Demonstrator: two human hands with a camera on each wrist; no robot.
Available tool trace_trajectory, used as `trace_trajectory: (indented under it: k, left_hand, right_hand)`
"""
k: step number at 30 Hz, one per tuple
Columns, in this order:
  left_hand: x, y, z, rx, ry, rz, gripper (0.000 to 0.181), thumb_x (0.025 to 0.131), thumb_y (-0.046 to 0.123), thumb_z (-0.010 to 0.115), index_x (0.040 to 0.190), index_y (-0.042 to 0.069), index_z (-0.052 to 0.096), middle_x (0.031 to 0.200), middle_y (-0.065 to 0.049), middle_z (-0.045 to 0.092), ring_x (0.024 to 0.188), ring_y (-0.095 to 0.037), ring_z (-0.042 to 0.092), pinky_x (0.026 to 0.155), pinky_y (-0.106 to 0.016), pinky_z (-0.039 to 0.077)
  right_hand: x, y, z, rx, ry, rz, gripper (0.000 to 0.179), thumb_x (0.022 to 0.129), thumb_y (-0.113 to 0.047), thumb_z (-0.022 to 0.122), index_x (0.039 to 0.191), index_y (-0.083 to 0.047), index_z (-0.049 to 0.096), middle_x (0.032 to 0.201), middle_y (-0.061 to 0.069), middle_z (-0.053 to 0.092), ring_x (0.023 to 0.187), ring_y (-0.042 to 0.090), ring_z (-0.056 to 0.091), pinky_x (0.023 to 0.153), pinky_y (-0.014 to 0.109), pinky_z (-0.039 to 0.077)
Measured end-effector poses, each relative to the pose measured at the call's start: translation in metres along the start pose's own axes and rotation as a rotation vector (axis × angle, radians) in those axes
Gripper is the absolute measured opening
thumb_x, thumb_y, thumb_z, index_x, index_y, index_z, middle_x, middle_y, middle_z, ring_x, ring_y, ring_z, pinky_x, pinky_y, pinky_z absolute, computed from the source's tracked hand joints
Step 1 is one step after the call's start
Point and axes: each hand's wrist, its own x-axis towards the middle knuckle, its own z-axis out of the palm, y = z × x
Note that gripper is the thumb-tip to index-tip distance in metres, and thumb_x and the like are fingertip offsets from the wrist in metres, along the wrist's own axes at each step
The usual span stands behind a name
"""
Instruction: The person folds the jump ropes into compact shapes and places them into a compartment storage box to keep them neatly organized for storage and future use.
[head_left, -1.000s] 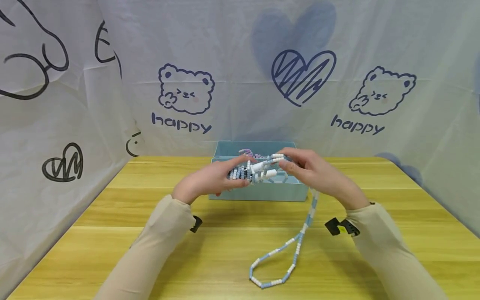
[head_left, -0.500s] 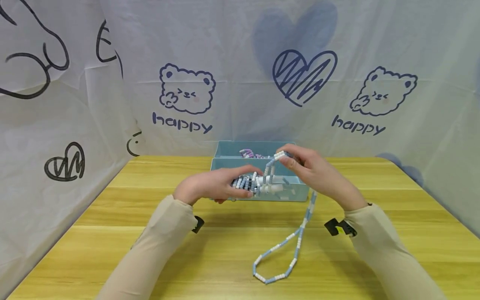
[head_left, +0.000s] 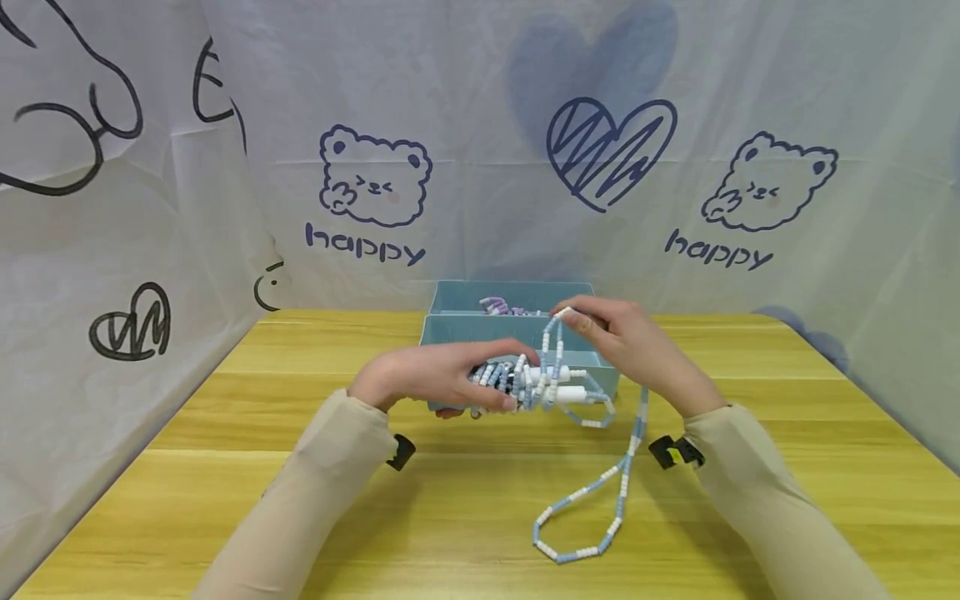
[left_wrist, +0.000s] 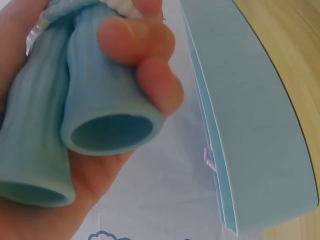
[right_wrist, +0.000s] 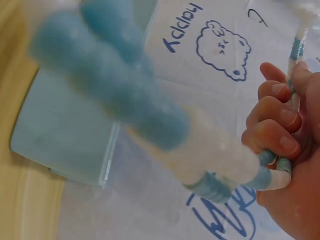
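Note:
My left hand (head_left: 442, 375) grips the two light-blue handles (left_wrist: 100, 95) of a jump rope side by side, their flared hollow ends showing in the left wrist view. Blue and white beaded rope (head_left: 536, 383) is wound round the handles, whose white ends point right. With thumb and fingers my right hand (head_left: 626, 337) pinches a strand raised from the windings. Beaded rope also runs through its curled fingers in the right wrist view. Below it, a long loop of beaded rope (head_left: 588, 483) hangs over the table.
A light-blue box (head_left: 480, 329) stands behind the hands on the wooden table (head_left: 247, 467). Something purple and beaded (head_left: 501, 307) shows in its rear part. White cloth (head_left: 480, 192) with drawings closes off the back and sides.
The left hand with the wound handles has come lower and slightly right. Rope between the hands now rises as a taller loop, and the hanging loop has swung right.

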Motion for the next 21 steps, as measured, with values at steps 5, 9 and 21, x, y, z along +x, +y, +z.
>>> trace_trajectory:
  k: [5,9,21]
  left_hand:
    - [-0.001,0.003,-0.001,-0.066,-0.035,0.039,0.052,0.096,0.039,0.063,0.139,0.052,0.036,0.07,-0.014,0.054,0.041,-0.024,0.036,0.043,-0.033,0.04]
    - [-0.002,0.004,-0.002,-0.114,-0.034,0.05,0.051,0.096,0.039,0.064,0.138,0.051,0.037,0.072,-0.018,0.055,0.041,-0.026,0.037,0.043,-0.035,0.042]
    - [-0.004,0.0,-0.007,-0.196,0.07,0.037,0.053,0.096,0.037,0.064,0.139,0.049,0.037,0.089,-0.02,0.064,0.047,-0.026,0.045,0.042,-0.036,0.043]
  right_hand:
    - [0.001,0.007,0.005,0.019,-0.003,0.009,0.028,0.101,-0.041,0.052,0.108,-0.022,0.071,0.07,0.004,0.052,0.06,0.021,0.044,0.062,0.038,0.041]
    - [0.002,0.013,0.008,0.055,-0.013,0.013,0.025,0.101,-0.04,0.054,0.102,-0.023,0.072,0.066,0.006,0.051,0.056,0.022,0.043,0.057,0.036,0.041]
    - [0.006,0.028,0.025,0.139,-0.091,-0.131,0.019,0.097,0.001,0.056,0.105,-0.008,0.07,0.092,0.002,0.065,0.08,0.018,0.055,0.072,0.032,0.046]
